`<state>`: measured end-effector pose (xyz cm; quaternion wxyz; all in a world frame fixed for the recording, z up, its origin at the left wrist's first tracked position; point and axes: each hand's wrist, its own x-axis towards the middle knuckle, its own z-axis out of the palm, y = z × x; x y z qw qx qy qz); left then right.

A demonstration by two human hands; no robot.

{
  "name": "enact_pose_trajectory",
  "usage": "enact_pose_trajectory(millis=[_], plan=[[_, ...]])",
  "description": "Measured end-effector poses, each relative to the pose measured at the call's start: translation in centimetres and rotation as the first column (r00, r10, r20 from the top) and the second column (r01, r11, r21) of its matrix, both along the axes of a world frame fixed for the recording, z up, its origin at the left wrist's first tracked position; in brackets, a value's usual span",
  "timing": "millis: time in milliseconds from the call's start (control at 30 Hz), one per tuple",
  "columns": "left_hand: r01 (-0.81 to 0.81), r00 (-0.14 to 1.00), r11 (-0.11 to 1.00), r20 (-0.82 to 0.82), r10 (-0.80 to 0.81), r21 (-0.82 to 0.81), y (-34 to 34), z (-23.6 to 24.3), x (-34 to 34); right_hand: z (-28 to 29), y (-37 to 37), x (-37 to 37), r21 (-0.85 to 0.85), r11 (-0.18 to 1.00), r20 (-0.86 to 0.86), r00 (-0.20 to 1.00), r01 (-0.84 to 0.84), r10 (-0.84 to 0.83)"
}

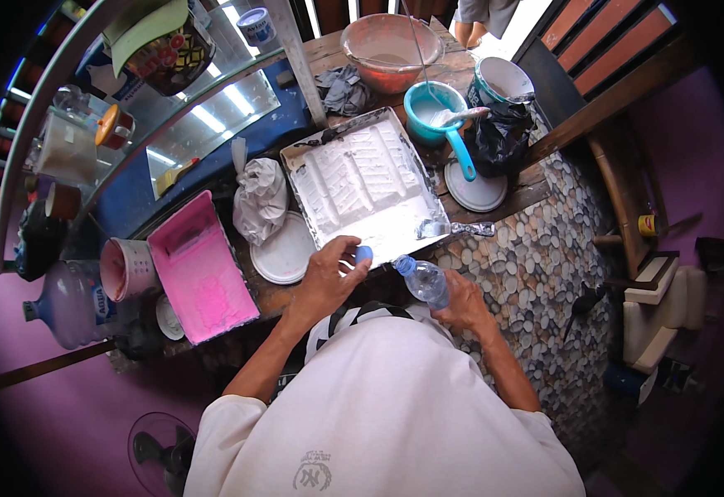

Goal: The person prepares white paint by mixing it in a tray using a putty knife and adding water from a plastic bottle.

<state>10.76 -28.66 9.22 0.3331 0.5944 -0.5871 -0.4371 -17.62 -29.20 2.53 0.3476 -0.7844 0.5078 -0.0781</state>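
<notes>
My left hand (334, 275) pinches a small blue cap (363, 253) at the front edge of a white-coated paint tray (354, 178). My right hand (460, 302) grips a clear plastic bottle (421, 281), tilted toward the tray, its blue neck near my left hand. A scraper or wide tool (471, 229) lies across the tray's lower right. Left of the tray are a tied white bag (261, 195) on a round lid (277, 253) and a pink-coated tray (198, 269).
Behind stand a red basin (388, 48), a turquoise pot (428, 112), a bucket (502, 80) and a black bag (494, 145). A glass case (221, 112) is at left, beside a water jug (67, 306). Another person's legs (469, 21) show at the top.
</notes>
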Motion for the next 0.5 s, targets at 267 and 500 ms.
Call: enact_pose_trajectory(millis=[267, 500], plan=[[-0.207, 0.976, 0.976, 0.079, 0.202, 0.069, 3.0, -2.8, 3.6, -0.3, -1.1, -0.2, 0.162, 0.986, -0.237, 0.971, 0.038, 0.002], [-0.236, 0.972, 0.966, 0.011, 0.237, 0.102, 4.1, -4.3, 3.9, -2.3, -0.5, -0.5, 0.072, 0.997, -0.273, 0.962, -0.009, 0.029]])
